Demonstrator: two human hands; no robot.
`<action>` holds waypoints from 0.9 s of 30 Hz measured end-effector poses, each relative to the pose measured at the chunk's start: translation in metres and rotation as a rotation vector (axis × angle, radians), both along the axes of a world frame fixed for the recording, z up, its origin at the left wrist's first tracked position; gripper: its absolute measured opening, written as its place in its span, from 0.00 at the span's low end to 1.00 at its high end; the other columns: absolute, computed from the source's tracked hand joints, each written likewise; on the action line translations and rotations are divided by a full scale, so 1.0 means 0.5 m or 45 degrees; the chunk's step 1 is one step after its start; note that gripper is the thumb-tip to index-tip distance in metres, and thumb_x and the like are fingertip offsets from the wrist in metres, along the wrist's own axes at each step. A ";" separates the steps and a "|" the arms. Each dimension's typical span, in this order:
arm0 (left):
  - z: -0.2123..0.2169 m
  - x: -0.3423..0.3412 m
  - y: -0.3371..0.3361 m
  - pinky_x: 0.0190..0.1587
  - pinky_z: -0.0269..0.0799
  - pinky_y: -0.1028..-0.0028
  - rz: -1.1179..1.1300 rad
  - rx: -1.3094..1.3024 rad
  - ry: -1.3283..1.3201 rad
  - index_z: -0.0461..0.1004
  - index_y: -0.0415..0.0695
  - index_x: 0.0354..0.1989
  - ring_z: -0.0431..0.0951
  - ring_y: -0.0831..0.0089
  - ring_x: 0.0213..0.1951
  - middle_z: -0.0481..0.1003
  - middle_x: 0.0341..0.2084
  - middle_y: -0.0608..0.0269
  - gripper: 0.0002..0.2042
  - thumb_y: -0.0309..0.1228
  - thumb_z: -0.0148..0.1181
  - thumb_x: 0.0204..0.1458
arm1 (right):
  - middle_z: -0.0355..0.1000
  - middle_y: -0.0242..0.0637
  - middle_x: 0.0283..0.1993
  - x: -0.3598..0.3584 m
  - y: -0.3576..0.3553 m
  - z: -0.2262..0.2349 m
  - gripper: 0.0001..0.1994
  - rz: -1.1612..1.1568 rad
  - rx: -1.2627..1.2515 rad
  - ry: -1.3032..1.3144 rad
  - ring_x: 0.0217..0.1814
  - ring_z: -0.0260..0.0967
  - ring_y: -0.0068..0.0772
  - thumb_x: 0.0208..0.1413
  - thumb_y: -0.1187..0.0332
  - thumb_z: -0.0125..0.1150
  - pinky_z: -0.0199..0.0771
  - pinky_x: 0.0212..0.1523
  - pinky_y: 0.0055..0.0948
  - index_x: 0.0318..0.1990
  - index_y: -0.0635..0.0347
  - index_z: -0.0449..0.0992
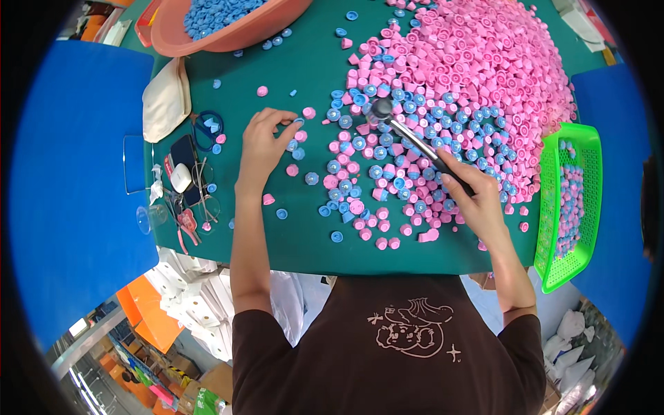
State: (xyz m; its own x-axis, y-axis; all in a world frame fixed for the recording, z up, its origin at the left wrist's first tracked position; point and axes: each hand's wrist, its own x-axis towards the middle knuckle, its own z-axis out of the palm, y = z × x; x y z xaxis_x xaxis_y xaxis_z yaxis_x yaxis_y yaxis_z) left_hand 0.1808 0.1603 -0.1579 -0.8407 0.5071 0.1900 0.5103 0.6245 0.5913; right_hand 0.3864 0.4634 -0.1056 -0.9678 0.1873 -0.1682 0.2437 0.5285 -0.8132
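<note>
My left hand (263,138) is over the left part of the green table, thumb and forefinger closed on a small blue cap (299,121). My right hand (477,204) grips the dark handle of a hammer (413,140). Its metal shaft slants up and left, and its round dark head sits over the loose pieces. Under and around it spread several blue caps (375,171) and small pink cup-shaped pieces (356,206), some with a blue cap on a pink piece. A large heap of pink pieces (477,48) rises behind.
A green basket (548,242) with pink and blue pieces stands at the right edge. An orange-pink basin (169,34) of blue caps is at the back left. At the left lie a cloth pouch (164,104), a phone (183,152), a white case (181,178) and pink-handled cutters (187,221).
</note>
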 end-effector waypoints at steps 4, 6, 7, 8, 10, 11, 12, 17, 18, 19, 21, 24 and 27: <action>-0.005 -0.013 -0.002 0.35 0.70 0.67 0.012 -0.002 0.183 0.78 0.40 0.34 0.74 0.65 0.32 0.76 0.30 0.60 0.08 0.26 0.67 0.46 | 0.73 0.37 0.28 -0.023 -0.015 -0.012 0.20 0.067 0.135 0.076 0.26 0.64 0.23 0.57 0.74 0.61 0.63 0.28 0.27 0.58 0.54 0.74; -0.011 -0.016 -0.011 0.35 0.70 0.66 0.040 -0.009 0.382 0.77 0.40 0.34 0.74 0.65 0.32 0.76 0.30 0.60 0.08 0.26 0.67 0.46 | 0.71 0.38 0.26 -0.024 -0.016 -0.009 0.21 0.105 0.202 0.084 0.25 0.63 0.25 0.56 0.74 0.61 0.63 0.28 0.28 0.58 0.53 0.74; -0.010 -0.011 -0.014 0.34 0.71 0.66 0.035 0.001 0.357 0.77 0.40 0.34 0.74 0.65 0.32 0.76 0.30 0.60 0.08 0.26 0.67 0.46 | 0.69 0.39 0.24 -0.024 -0.015 -0.009 0.21 0.145 0.269 0.091 0.24 0.63 0.27 0.56 0.74 0.61 0.63 0.27 0.29 0.58 0.53 0.74; -0.010 -0.007 -0.016 0.34 0.71 0.66 0.030 0.009 0.331 0.77 0.40 0.34 0.75 0.64 0.32 0.76 0.30 0.60 0.08 0.25 0.67 0.46 | 0.69 0.39 0.24 -0.020 -0.014 -0.006 0.21 0.144 0.268 0.089 0.24 0.63 0.27 0.56 0.74 0.61 0.63 0.27 0.29 0.58 0.53 0.74; -0.010 -0.002 -0.017 0.32 0.70 0.68 -0.001 0.053 0.259 0.77 0.40 0.33 0.74 0.65 0.31 0.76 0.30 0.60 0.08 0.25 0.67 0.46 | 0.68 0.40 0.24 -0.003 -0.013 0.002 0.21 0.142 0.232 0.031 0.23 0.63 0.30 0.55 0.74 0.61 0.63 0.27 0.30 0.58 0.53 0.74; -0.010 0.001 -0.018 0.30 0.70 0.69 -0.030 0.097 0.189 0.77 0.39 0.33 0.74 0.67 0.29 0.76 0.30 0.60 0.08 0.25 0.68 0.46 | 0.68 0.40 0.24 0.003 -0.012 0.001 0.21 0.145 0.229 0.029 0.23 0.63 0.30 0.55 0.74 0.61 0.63 0.27 0.30 0.58 0.53 0.74; -0.011 0.003 -0.018 0.30 0.70 0.69 -0.027 0.095 0.187 0.77 0.39 0.33 0.74 0.67 0.29 0.76 0.30 0.60 0.08 0.25 0.68 0.46 | 0.68 0.40 0.24 0.008 -0.010 0.001 0.21 0.153 0.229 0.018 0.23 0.64 0.30 0.55 0.74 0.61 0.64 0.27 0.30 0.58 0.53 0.74; -0.018 -0.006 -0.010 0.29 0.68 0.74 0.130 0.073 -0.026 0.78 0.39 0.35 0.69 0.73 0.25 0.76 0.29 0.61 0.09 0.26 0.69 0.45 | 0.69 0.41 0.25 0.008 -0.013 -0.003 0.21 0.124 0.212 0.069 0.23 0.65 0.32 0.56 0.74 0.61 0.65 0.27 0.31 0.58 0.54 0.74; -0.016 -0.007 -0.009 0.29 0.68 0.74 0.122 0.074 -0.027 0.78 0.39 0.35 0.69 0.73 0.25 0.76 0.29 0.61 0.09 0.26 0.69 0.45 | 0.69 0.41 0.26 -0.004 -0.016 -0.005 0.20 0.115 0.216 0.101 0.23 0.65 0.32 0.56 0.73 0.61 0.65 0.27 0.31 0.58 0.54 0.74; -0.015 -0.008 -0.009 0.28 0.68 0.74 0.131 0.045 -0.015 0.79 0.39 0.36 0.69 0.73 0.25 0.76 0.28 0.61 0.10 0.26 0.69 0.44 | 0.69 0.41 0.26 -0.016 -0.018 -0.009 0.20 0.104 0.221 0.134 0.24 0.65 0.32 0.56 0.73 0.61 0.65 0.28 0.31 0.58 0.54 0.74; -0.011 -0.006 -0.008 0.28 0.67 0.74 0.132 0.016 -0.001 0.79 0.40 0.37 0.69 0.74 0.24 0.76 0.28 0.62 0.11 0.26 0.69 0.44 | 0.69 0.41 0.25 -0.026 -0.017 -0.013 0.20 0.130 0.301 0.132 0.24 0.65 0.34 0.56 0.73 0.61 0.66 0.28 0.32 0.58 0.54 0.74; 0.000 0.011 -0.010 0.28 0.67 0.74 0.183 0.063 0.013 0.79 0.40 0.37 0.69 0.75 0.25 0.76 0.27 0.63 0.11 0.26 0.69 0.44 | 0.68 0.40 0.24 -0.022 -0.013 -0.011 0.20 0.174 0.310 0.125 0.23 0.65 0.34 0.56 0.72 0.61 0.65 0.27 0.32 0.57 0.52 0.74; 0.032 0.049 0.021 0.28 0.68 0.74 0.221 0.112 -0.065 0.79 0.41 0.37 0.70 0.75 0.25 0.77 0.26 0.64 0.11 0.25 0.68 0.44 | 0.68 0.40 0.24 0.008 -0.005 -0.006 0.20 0.173 0.303 0.119 0.23 0.64 0.34 0.56 0.73 0.61 0.65 0.27 0.32 0.58 0.51 0.75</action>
